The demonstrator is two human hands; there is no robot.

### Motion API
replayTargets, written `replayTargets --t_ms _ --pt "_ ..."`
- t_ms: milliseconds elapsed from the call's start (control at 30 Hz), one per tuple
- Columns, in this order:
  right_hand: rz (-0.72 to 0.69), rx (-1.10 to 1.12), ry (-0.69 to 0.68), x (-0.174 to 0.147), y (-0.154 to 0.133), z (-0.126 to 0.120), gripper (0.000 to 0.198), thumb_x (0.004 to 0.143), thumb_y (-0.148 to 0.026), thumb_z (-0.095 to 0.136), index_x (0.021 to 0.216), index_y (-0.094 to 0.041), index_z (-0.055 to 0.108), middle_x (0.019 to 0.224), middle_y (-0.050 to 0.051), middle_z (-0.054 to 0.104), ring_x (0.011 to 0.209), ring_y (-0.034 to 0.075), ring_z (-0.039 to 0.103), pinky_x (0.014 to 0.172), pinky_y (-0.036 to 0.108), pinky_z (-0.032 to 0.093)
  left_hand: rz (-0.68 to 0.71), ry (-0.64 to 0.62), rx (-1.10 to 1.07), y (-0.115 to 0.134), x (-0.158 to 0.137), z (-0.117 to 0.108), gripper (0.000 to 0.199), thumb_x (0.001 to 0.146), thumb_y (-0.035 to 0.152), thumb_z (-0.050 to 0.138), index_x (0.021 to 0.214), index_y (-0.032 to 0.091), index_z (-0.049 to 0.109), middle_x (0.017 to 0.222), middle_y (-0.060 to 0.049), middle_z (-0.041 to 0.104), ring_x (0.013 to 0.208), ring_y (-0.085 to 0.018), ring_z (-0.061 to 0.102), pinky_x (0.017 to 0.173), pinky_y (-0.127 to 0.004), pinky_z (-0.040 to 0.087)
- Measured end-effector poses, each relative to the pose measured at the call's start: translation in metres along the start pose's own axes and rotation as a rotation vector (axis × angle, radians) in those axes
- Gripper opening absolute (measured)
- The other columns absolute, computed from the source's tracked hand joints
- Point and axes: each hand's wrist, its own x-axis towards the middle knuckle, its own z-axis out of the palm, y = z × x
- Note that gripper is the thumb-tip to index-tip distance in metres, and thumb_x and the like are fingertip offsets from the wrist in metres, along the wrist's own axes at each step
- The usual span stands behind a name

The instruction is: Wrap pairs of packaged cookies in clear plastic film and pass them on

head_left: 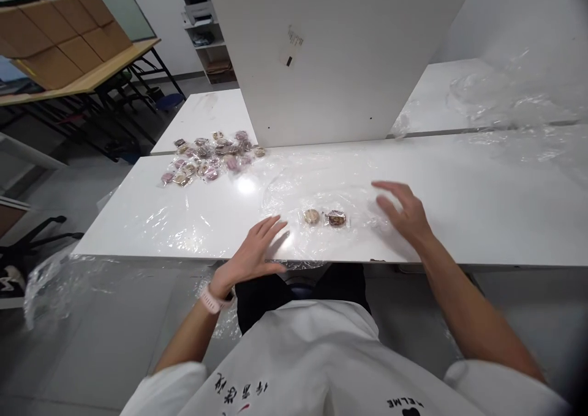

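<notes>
Two small round pieces in clear wrappers lie side by side on the white table before me. The left one is a pale beige wrapped piece (311,217); the right one is a dark brown wrapped piece (337,219). Just left of the pale piece, my left hand (256,249) hovers over the table's front edge, fingers apart and holding nothing. To the right of the dark piece my right hand (404,211) is raised, thumb and fingers apart, with nothing in it. Clear plastic film (294,183) spreads under and around the two pieces.
A pile of similar wrapped pieces (211,158) in pink, beige and brown lies at the table's far left. An upright white panel (340,67) stands behind the table. More clear film (514,109) is heaped at right. Cardboard boxes (64,36) sit on a wooden table at back left.
</notes>
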Motion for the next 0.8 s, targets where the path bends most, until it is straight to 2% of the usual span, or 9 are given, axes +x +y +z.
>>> replayTargets --t_ms 100,167,300,400,467,567,667,733,800 --pt "-0.281 -0.012 -0.176 -0.061 -0.039 0.009 0.046 0.092 -0.048 0.064 0.134 -0.029 0.060 0.134 0.009 0.064 0.129 0.029 0.055 0.109 0.052 0.043 -0.080 0.061 0.081 -0.007 -0.041 0.011 0.063 0.093 0.041 0.064 0.151 0.036 0.040 0.163 -0.007 0.036 0.152 -0.031 0.030 0.122 -0.059 0.028" --pt "-0.361 -0.073 -0.187 -0.089 -0.057 0.028 0.039 0.093 -0.036 0.066 0.131 -0.029 0.061 0.131 0.009 0.066 0.125 0.028 0.058 0.110 0.053 0.041 -0.091 0.165 0.077 -0.007 -0.047 0.020 0.038 0.097 0.028 0.058 0.134 0.037 0.059 0.154 -0.004 0.049 0.147 -0.029 0.039 0.118 -0.060 0.035" --pt "-0.324 -0.101 -0.011 -0.105 -0.072 0.061 0.015 0.094 -0.018 0.060 0.104 -0.026 0.069 0.102 0.005 0.074 0.097 0.022 0.066 0.095 0.044 0.049 -0.126 0.452 0.005 0.004 -0.029 0.011 0.016 0.094 0.029 0.062 0.094 0.033 0.077 0.110 -0.007 0.072 0.104 -0.025 0.062 0.080 -0.042 0.057" --pt "-0.242 -0.009 0.044 -0.094 -0.077 0.063 0.012 0.096 -0.021 0.058 0.089 -0.025 0.067 0.085 0.002 0.073 0.082 0.020 0.066 0.083 0.040 0.049 -0.199 0.579 -0.040 0.020 -0.003 -0.015 0.016 0.093 0.036 0.065 0.088 0.030 0.079 0.071 -0.003 0.066 0.068 -0.018 0.059 0.058 -0.030 0.049" --pt "-0.140 0.036 0.093 -0.083 -0.078 0.056 0.016 0.096 -0.026 0.056 0.083 -0.025 0.065 0.079 0.002 0.071 0.076 0.019 0.065 0.078 0.038 0.048 -0.257 0.602 -0.143 0.031 0.026 -0.031 0.018 0.092 0.039 0.066 0.090 0.028 0.079 0.061 0.000 0.064 0.057 -0.014 0.057 0.055 -0.027 0.045" --pt "0.108 0.045 0.225 -0.064 -0.069 0.047 0.019 0.093 -0.038 0.059 0.082 -0.025 0.064 0.075 0.002 0.069 0.072 0.019 0.064 0.074 0.034 0.049 -0.310 0.542 -0.451 0.043 0.085 -0.039 0.022 0.092 0.041 0.064 0.093 0.023 0.077 0.059 0.001 0.066 0.052 -0.011 0.057 0.053 -0.024 0.045" --pt "0.352 0.041 0.271 -0.046 -0.049 0.046 0.022 0.088 -0.046 0.061 0.091 -0.024 0.065 0.070 0.000 0.066 0.065 0.018 0.062 0.067 0.032 0.049 -0.287 0.283 -0.848 0.042 0.147 -0.026 0.023 0.095 0.035 0.060 0.098 0.015 0.072 0.080 -0.007 0.075 0.065 -0.012 0.068 0.063 -0.024 0.053" --pt "0.420 -0.007 0.255 -0.037 -0.036 0.047 0.023 0.085 -0.043 0.062 0.096 -0.023 0.065 0.069 -0.001 0.065 0.060 0.018 0.059 0.066 0.032 0.049 -0.311 0.136 -0.912 0.036 0.173 -0.013 0.020 0.095 0.028 0.059 0.104 0.013 0.069 0.096 -0.012 0.076 0.084 -0.016 0.073 0.074 -0.026 0.055" --pt "0.383 -0.105 0.287 -0.033 -0.029 0.047 0.022 0.087 -0.039 0.058 0.101 -0.022 0.065 0.083 0.003 0.069 0.066 0.020 0.061 0.068 0.035 0.050 -0.331 0.039 -0.858 0.028 0.179 -0.001 0.032 0.095 0.032 0.059 0.122 0.014 0.063 0.109 -0.015 0.075 0.100 -0.021 0.072 0.083 -0.031 0.055"
